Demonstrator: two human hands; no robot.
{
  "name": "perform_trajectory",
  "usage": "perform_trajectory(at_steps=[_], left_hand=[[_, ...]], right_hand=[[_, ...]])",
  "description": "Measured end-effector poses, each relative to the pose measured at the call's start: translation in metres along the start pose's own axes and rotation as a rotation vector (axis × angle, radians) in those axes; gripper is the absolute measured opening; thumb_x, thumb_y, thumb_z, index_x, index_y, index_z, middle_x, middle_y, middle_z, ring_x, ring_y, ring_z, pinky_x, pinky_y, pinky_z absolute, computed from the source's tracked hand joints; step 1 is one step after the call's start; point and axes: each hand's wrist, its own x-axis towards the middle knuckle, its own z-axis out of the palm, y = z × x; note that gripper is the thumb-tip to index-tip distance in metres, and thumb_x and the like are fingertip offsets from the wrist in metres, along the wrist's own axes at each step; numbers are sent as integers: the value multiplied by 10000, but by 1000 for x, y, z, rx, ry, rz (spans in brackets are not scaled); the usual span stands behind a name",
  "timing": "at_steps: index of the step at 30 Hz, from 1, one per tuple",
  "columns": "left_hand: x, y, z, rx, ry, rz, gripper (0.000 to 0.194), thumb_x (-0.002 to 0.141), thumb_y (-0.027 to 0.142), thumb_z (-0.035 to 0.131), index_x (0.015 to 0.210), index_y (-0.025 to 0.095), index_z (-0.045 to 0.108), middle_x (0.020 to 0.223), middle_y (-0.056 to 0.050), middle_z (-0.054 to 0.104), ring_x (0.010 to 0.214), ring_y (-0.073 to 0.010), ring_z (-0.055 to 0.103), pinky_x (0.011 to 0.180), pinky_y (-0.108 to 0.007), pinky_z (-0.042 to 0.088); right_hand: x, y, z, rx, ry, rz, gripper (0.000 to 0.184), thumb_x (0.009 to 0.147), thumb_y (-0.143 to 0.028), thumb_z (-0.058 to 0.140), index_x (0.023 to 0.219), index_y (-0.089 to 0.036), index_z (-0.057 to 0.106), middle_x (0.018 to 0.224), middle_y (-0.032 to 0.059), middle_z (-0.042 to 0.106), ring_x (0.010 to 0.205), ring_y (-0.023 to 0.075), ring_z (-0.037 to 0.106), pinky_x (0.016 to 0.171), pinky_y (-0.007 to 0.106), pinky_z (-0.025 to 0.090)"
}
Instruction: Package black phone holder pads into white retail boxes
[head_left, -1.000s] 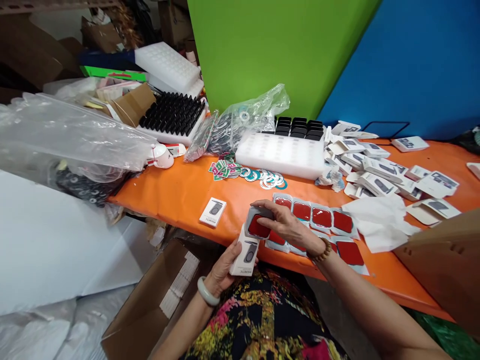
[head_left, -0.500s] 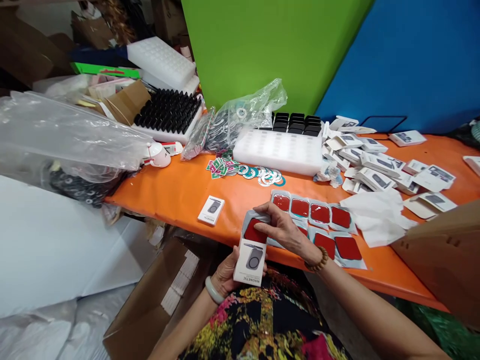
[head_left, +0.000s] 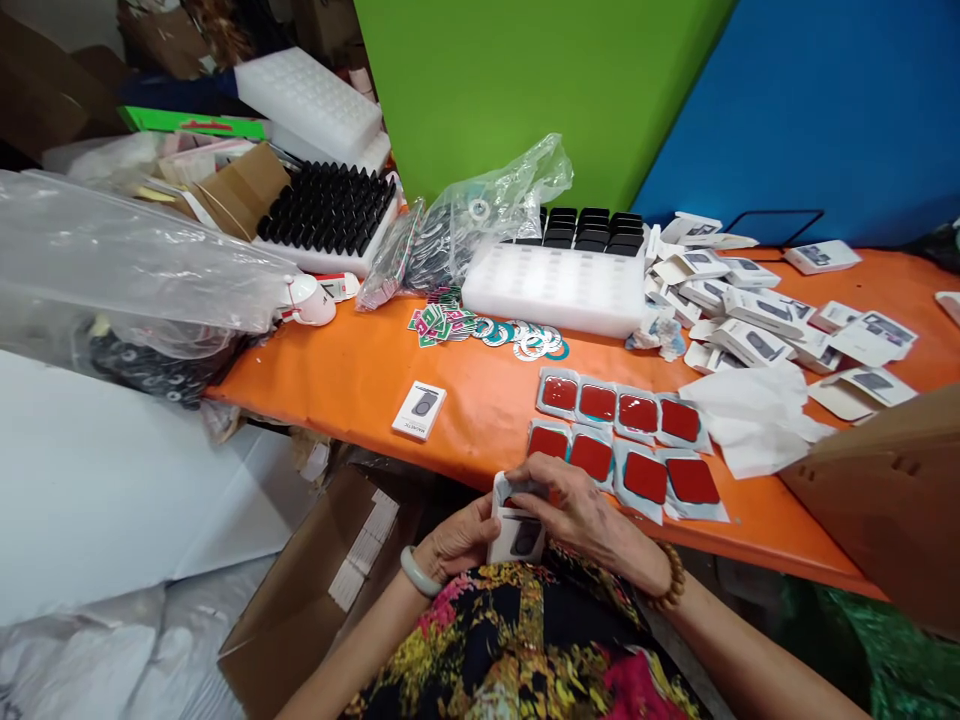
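My left hand (head_left: 457, 540) grips a small white product box (head_left: 517, 535) from its left side, held just below the front edge of the orange table (head_left: 360, 370). My right hand (head_left: 577, 510) is curled over the top of the same box, fingers pressing a red pad in clear wrap (head_left: 516, 492) into its open end; only a sliver of red shows. Several more wrapped red pads (head_left: 622, 440) lie in two rows on the table just beyond my hands. One closed white box (head_left: 418, 410) lies alone to the left.
A white foam tray (head_left: 555, 290) with black parts, a pile of open white boxes (head_left: 750, 320), white paper (head_left: 757, 420), rings and stickers (head_left: 487, 332) and plastic bags (head_left: 480, 230) cover the table. A cardboard box (head_left: 300, 610) stands on the floor at left, another (head_left: 892, 500) at right.
Both hands have drawn the box and red pad back off the table edge towards my lap. The pad has gone deeper into the box, and the rows of pads beneath now show fully.
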Motion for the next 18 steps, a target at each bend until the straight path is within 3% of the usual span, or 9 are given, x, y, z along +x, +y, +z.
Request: perform_trajectory(at_steps=[4,8,11,15,18], left_hand=[[-1,4,-1,73,64,55,603,602,441,837,1096,152,648,952,-93,691,946,-251,641,852,-336,454],[-5,6,8,226,265,245,501,633,304,834,1076,168,645,943,-61,679,849,-181,630,789,-289,473],[-8,9,16,361,421,409,495,654,211,813,1103,215,605,905,-19,669,767,-132,615,732,-251,480],[-11,12,17,468,420,419,355,702,223,772,1033,188,648,945,-46,691,815,-151,625,773,-261,484],[-11,11,11,436,433,427,334,697,223,775,1012,191,668,969,-44,695,837,-151,628,796,-264,483]], right_hand=[[-9,4,7,-144,-57,-39,88,888,-183,548,928,-207,622,895,56,624,846,201,534,785,375,449],[-19,11,9,-201,-47,-7,119,881,-174,547,976,-209,610,902,68,617,864,224,511,799,416,442],[-23,14,12,-115,39,17,154,893,-196,535,1043,-218,565,950,78,600,912,230,535,816,419,470],[-28,18,19,-18,215,11,282,880,-229,557,1158,-245,517,1222,123,501,1136,257,504,930,435,471],[-33,25,26,81,340,80,290,846,-289,616,1122,-245,537,1235,119,482,1152,257,512,927,421,493]])
